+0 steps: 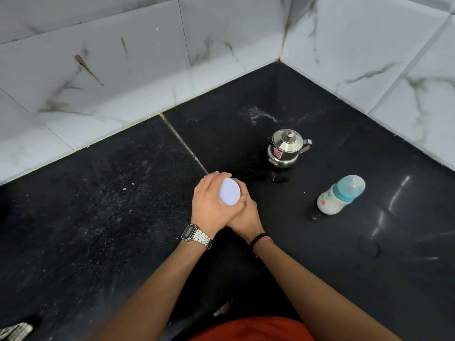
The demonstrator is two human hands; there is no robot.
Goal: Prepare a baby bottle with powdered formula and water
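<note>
A container with a pale lilac-white round lid [229,192] stands on the black counter, and only the lid shows between my hands. My left hand [209,205], with a steel wristwatch, wraps around its left side. My right hand [246,215], with a dark wristband, grips it from the right and below. The baby bottle [341,195] stands apart to the right, filled with white milk, with a teal collar and a clear cap on top. A small lidded steel pot [285,148] with a spout and a handle stands behind my hands.
The black stone counter [110,205] runs into a corner of white marbled wall tiles [123,70]. A wet patch [261,175] lies in front of the steel pot, and white smears mark the counter near the corner. An orange garment shows at the bottom edge.
</note>
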